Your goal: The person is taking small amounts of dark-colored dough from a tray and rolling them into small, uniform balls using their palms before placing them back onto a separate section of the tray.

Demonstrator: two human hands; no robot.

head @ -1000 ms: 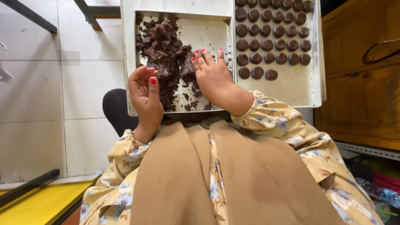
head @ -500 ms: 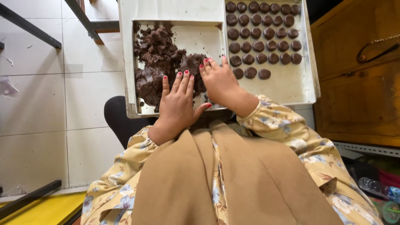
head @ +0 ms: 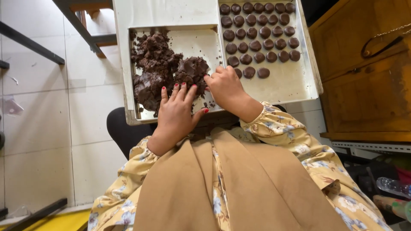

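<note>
A heap of dark brown dough (head: 160,72) lies in a shallow metal tray (head: 201,38) in front of me. My left hand (head: 176,112) rests flat at the tray's near edge, fingers spread, fingertips touching the dough. My right hand (head: 226,85) has its fingers curled into the rounded lump of dough (head: 192,69) at the heap's right side. Beside it, a larger baking tray (head: 287,81) carries several rows of small round dark dough discs (head: 259,32).
A wooden cabinet (head: 364,81) stands on the right. White floor tiles (head: 47,124) and dark metal bars (head: 30,42) lie on the left. A black stool seat (head: 124,130) shows under the trays. My brown apron and floral sleeves fill the lower view.
My left hand has dropped from a raised, curled pose to lie flat on the dough. My right hand has closed its fingers into the dough lump.
</note>
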